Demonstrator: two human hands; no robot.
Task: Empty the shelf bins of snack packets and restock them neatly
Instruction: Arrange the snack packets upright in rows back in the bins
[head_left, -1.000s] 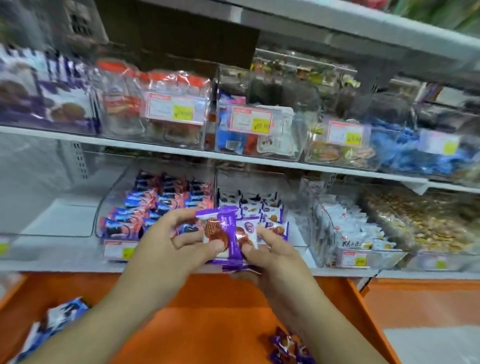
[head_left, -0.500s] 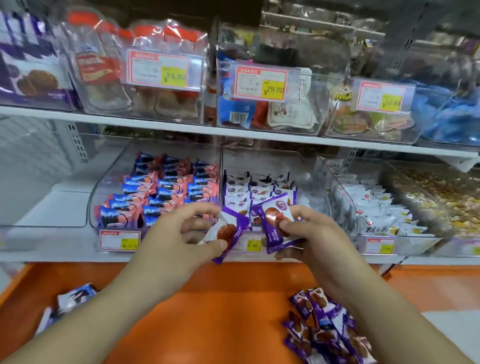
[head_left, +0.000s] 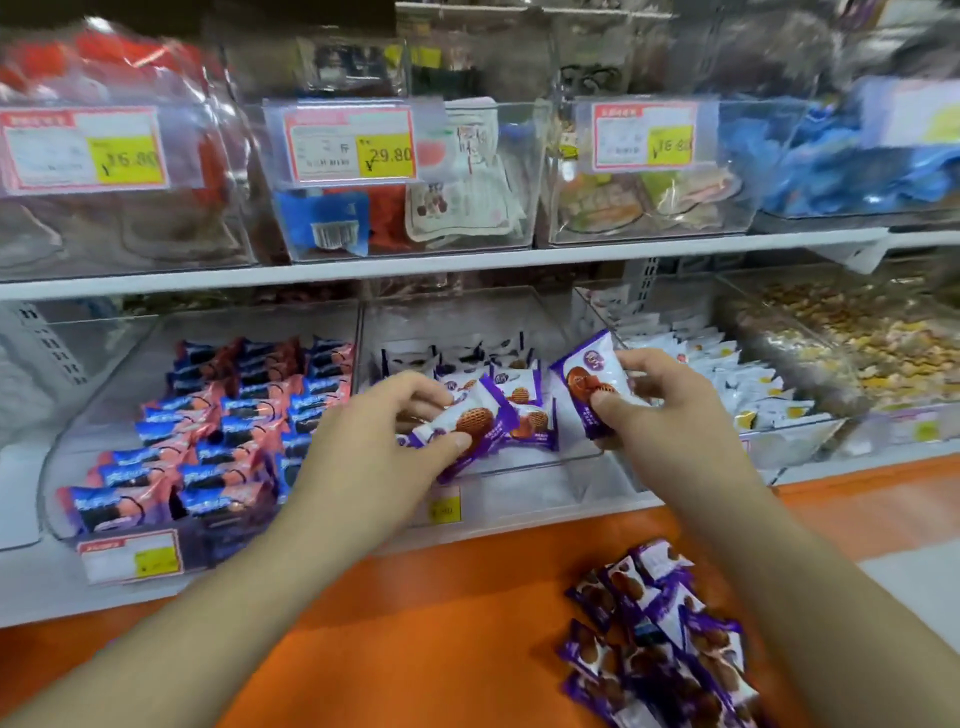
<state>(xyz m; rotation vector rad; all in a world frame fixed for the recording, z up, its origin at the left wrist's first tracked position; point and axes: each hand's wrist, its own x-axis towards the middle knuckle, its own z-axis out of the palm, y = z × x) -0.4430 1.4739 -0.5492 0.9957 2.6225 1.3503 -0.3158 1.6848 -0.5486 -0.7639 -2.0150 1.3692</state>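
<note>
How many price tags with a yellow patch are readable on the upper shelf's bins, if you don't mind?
3 readable: the left tag at 16.80, the middle tag at 29.80, the right tag at 16.8. A fourth at the far right edge is too blurred to read.

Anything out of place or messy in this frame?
Yes: a loose pile of purple packets lies jumbled on the orange ledge, outside the middle bin. Packets in the neighbouring bins sit in rows.
</note>
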